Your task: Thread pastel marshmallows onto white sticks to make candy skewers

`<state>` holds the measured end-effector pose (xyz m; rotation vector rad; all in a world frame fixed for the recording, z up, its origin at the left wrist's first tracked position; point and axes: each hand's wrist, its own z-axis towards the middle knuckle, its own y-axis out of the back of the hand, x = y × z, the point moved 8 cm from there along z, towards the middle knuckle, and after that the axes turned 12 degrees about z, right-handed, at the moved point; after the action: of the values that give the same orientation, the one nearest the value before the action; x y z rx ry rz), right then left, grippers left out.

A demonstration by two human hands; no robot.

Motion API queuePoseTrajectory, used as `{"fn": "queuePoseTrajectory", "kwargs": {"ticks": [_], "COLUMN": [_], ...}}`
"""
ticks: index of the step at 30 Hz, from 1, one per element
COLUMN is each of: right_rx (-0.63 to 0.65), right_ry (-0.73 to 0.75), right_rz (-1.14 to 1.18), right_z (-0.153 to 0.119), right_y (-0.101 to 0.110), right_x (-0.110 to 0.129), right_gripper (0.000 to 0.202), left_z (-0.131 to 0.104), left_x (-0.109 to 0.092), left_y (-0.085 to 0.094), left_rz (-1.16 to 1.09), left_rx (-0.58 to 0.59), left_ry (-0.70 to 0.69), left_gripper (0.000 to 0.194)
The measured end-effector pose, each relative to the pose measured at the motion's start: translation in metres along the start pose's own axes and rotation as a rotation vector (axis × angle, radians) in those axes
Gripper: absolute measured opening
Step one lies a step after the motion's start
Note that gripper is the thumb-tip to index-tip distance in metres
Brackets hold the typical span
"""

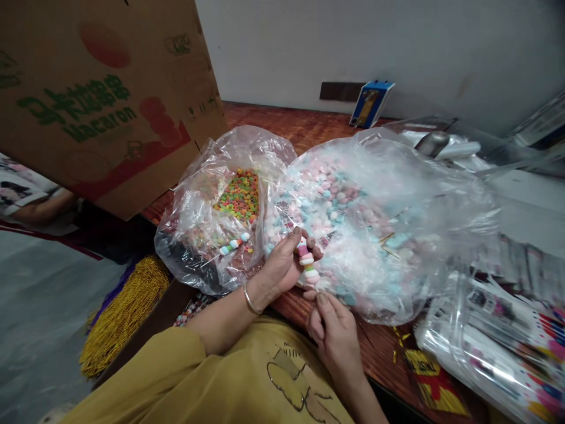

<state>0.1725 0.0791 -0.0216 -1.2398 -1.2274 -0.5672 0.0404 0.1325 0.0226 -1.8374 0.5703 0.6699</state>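
Observation:
A skewer of pink, white and green marshmallow candy (310, 268) stands between my hands, over the table's front edge. My left hand (282, 262), with a bangle at the wrist, is closed around its upper part. At its lower end the thumb and forefinger of my right hand (333, 324) are pinched together; the stick there is mostly hidden by the fingers. Just beyond my hands lies a big clear bag of pastel marshmallows (339, 191). Left of it, an open clear bag holds small colourful ring candies (241, 194). Another candy skewer (235, 243), blue and white, rests on that bag.
A large cardboard box (154, 88) stands at the left, with another person's arm (44, 209) beyond it. Printed plastic bags (481, 347) and a gold twist-tie packet (435, 383) lie right. A gold bundle (126, 318) sits lower left. A blue box (373, 105) stands by the wall.

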Motion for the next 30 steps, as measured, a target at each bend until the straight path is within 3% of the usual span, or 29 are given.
{"fn": "queuePoseTrajectory", "kwargs": {"ticks": [2,5,7,9,12,14,16,19,21,24,26,30], "right_rx": [0.088,0.076,-0.078,-0.202,-0.239,-0.219,-0.18,-0.09,-0.011,0.091,0.047,-0.192], "right_ry": [-0.25,-0.288,-0.089,0.253,0.704,0.786,0.648,0.159,-0.143,-0.329,-0.222,0.412], "right_rz": [0.351,0.451,0.198,-0.219,-0.775,-0.899,-0.77,-0.203,0.188,0.451,0.333,-0.451], "right_z": [-0.003,-0.004,-0.002,-0.006,-0.019,-0.02,-0.013,0.001,0.001,-0.003,0.001,0.001], "right_y": [-0.015,-0.018,0.0,0.013,0.002,-0.003,0.0,0.004,-0.006,-0.022,-0.015,0.007], "right_x": [-0.015,-0.02,-0.011,0.014,0.042,0.047,0.045,0.019,-0.001,-0.012,-0.009,0.027], "right_gripper": [0.038,0.039,0.035,0.027,0.014,0.014,0.022,0.033,0.036,0.035,0.034,0.023], "left_z": [-0.001,-0.002,-0.002,-0.002,-0.001,0.0,0.001,0.0,-0.001,-0.002,-0.003,-0.004], "left_x": [0.0,0.001,0.001,0.004,0.009,0.011,0.011,0.01,0.01,0.01,0.011,0.012], "left_y": [-0.006,-0.008,-0.006,-0.003,0.001,0.002,0.001,-0.001,-0.003,-0.006,-0.006,0.0], "left_rz": [-0.012,-0.001,0.013,0.018,0.01,0.003,-0.005,-0.019,-0.015,0.014,0.035,0.081], "left_rx": [0.069,0.086,0.051,0.013,-0.026,-0.028,-0.016,0.013,0.042,0.082,0.071,-0.057], "left_ry": [0.009,0.023,0.017,0.017,0.038,0.045,0.047,0.057,0.062,0.066,0.061,0.001], "left_gripper": [0.034,0.034,0.035,0.036,0.038,0.038,0.038,0.04,0.041,0.042,0.043,0.045]}}
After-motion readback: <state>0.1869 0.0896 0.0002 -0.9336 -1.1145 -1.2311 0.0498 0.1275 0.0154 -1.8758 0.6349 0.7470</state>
